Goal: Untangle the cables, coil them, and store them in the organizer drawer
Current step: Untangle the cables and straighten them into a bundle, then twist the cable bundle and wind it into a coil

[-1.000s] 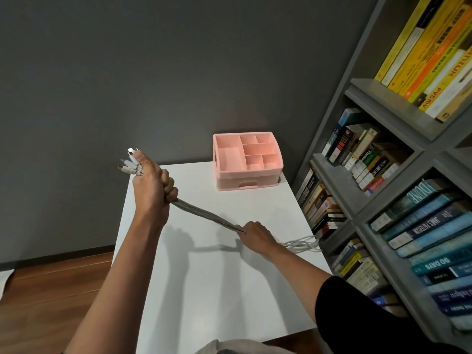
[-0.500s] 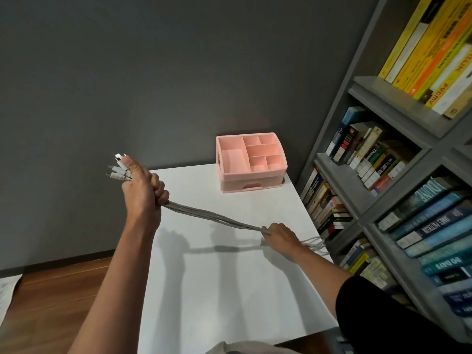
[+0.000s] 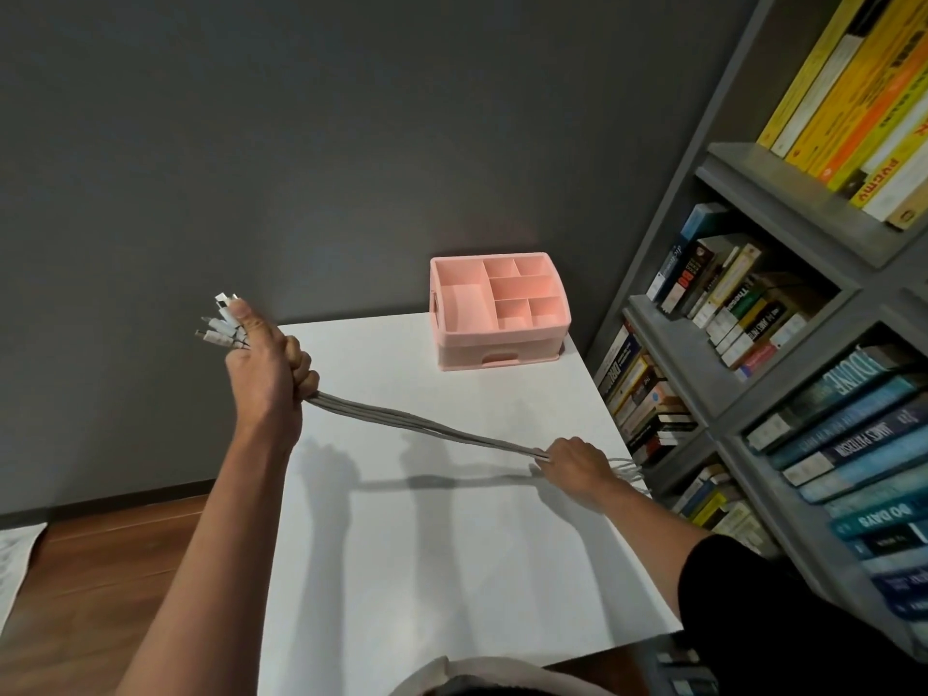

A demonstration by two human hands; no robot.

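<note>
A person's left hand (image 3: 266,374) grips a bundle of thin grey-white cables (image 3: 427,427) in a fist, raised over the left edge of the white rectangular table (image 3: 427,570), w/ white plug ends (image 3: 221,324) fanning past the thumb. The bundle stretches down to the right hand (image 3: 572,464), fingers curled round it low at the table's right side; loose strands trail behind. The pink plastic compartmented organizer (image 3: 502,336) sits at the far edge, well apart, front drawer (image 3: 499,358) closed, nr a grey bookshelf (image 3: 783,190)
</note>
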